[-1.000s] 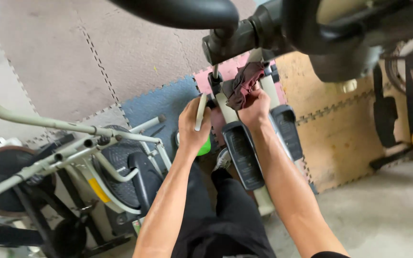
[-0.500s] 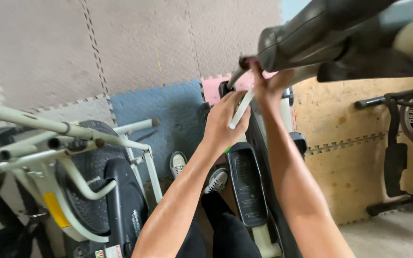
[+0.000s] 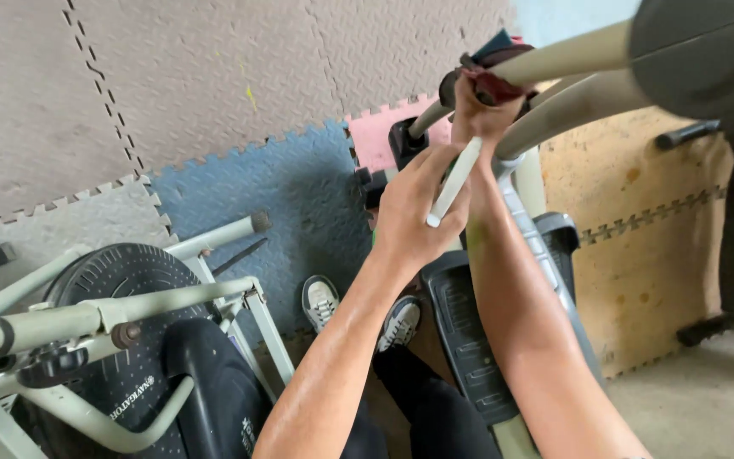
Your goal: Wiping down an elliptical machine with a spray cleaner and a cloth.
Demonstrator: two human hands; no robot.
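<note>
1. Exercise machine frame (image 3: 571, 119): pale tubular bars run across the upper right, above a dark foot pedal (image 3: 469, 331) and the foam floor mats (image 3: 239, 204). It looks heavy, rigid metal that would not shift under a push; the smooth painted tubes are probably slick, so the dark collar end is the likelier spot for a firm hold.

2. Second machine (image 3: 112, 340): a similar cream-framed trainer with a dark round flywheel cover stands at the lower left, well apart from both hands.

3. Right hand (image 3: 482, 106): raised to the bar end, fingers curled tight around a dark red cloth (image 3: 499, 85) pressed against the tube. The cloth looks soft and limp, light, easily bunched, and would take whatever shape the grip gives it.

4. Left hand (image 3: 414, 208): just below the right wrist, partly closed, thumb and fingers pinched around a slim white stick-like tool (image 3: 454, 183) that slants up toward the bar. The tool looks light and stiff; what kind it is I cannot tell. It is gripped near its lower end.

5. Shoes (image 3: 320, 302): two pale trainers show on the floor between the arms and the mats.
</note>
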